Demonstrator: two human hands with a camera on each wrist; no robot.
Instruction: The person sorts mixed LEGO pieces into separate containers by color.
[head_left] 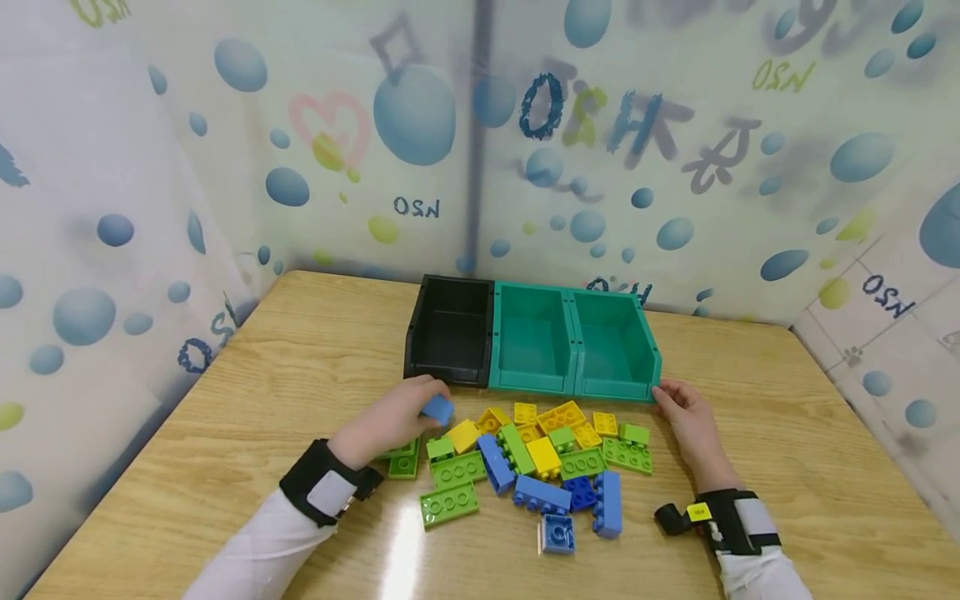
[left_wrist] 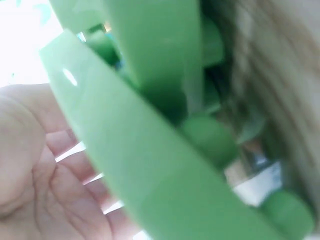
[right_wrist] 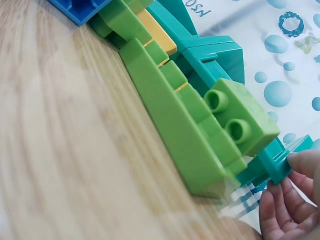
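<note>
Three bins stood side by side: a black bin, a middle teal bin and an outer teal bin. The left hand pinched a light-blue block just in front of the black bin. Loose blocks lay spread between the hands, presumably for easy reach by either. The right hand gripped the outer teal bin's front corner, apparently to steady the row

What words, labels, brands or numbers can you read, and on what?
"O2H", large, on the patterned sheet; the middle character could be "S".
"OSN", smaller and repeated, on that sheet; its letters may be mirrored.
Grey scrawls there: not legible.
Yellow tag on the right wristband: too small to read.
</note>
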